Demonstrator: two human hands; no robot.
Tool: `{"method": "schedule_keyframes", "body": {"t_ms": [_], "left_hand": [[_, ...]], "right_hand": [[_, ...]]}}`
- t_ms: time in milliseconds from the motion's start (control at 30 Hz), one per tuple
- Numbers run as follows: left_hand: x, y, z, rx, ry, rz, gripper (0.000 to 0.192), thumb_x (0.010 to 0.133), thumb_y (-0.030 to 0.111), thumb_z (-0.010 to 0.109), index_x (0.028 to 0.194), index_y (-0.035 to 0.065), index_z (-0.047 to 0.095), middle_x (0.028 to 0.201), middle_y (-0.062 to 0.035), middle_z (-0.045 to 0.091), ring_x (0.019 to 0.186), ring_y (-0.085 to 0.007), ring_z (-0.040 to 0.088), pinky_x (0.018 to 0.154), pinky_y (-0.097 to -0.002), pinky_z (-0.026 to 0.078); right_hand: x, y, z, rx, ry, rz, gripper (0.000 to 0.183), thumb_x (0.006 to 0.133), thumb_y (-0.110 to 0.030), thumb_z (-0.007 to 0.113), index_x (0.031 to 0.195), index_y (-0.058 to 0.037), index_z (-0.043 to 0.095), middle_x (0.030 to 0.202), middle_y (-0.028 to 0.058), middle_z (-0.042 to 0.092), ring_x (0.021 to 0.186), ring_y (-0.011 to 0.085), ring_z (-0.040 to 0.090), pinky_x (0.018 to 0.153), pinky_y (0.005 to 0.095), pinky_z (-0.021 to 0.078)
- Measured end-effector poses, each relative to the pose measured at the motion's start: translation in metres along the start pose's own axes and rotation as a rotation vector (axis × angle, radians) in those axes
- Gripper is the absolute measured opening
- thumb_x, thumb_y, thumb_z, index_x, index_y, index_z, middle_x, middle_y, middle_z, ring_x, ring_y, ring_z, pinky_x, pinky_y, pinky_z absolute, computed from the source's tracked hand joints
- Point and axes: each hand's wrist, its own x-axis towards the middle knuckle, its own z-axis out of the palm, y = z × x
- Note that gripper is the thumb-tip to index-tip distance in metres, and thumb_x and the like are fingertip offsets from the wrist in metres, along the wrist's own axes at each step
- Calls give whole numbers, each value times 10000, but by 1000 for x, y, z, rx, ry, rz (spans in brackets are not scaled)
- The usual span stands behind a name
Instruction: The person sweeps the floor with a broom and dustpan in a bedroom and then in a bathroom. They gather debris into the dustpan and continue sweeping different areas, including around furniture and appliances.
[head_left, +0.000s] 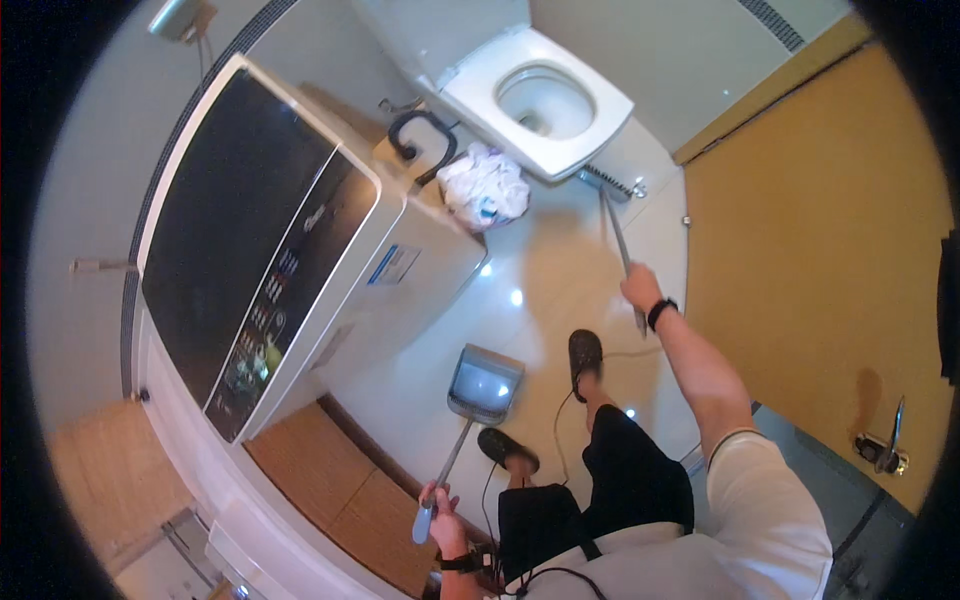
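My left hand (448, 521) is closed around the handle of a long-handled grey dustpan (486, 379). The pan lies on the tiled floor in front of my feet, its mouth turned away from me. In my right hand (643, 289) is the grey stick of a broom (617, 234). Its head (606, 185), edged with dark bristles, is down on the floor beside the toilet base. I cannot make out any debris in the pan.
A toilet (555, 105) with its lid raised stands ahead. Left of it are a bag-lined waste bin (484, 187), a dark hose (397, 139) and a top-loading washing machine (300, 262). A wooden door (810, 262) is at right, a wooden cabinet (352, 495) at lower left. Cables hang by my legs.
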Motion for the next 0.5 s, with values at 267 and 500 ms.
{"method": "schedule_keyframes", "body": {"t_ms": [267,500], "left_hand": [[13,-53,-71,-103,80,28,297,1025,218,610,1291,91,565,1232,-67,602,1060,-206,670,767,-332,559],[43,-100,-150,-235,111,17,309,1014,230,637,1284,93,577,1246,-71,607,1058,-202,669,768,-328,556]], "right_hand": [[-97,-70,99,-117,-179,16,251,862,-165,632,974,52,688,1008,327,686,989,470,674,856,520,556],[-253,-118,170,-69,-343,-71,299,815,-81,601,1055,96,621,955,349,674,946,466,681,854,536,546]]}}
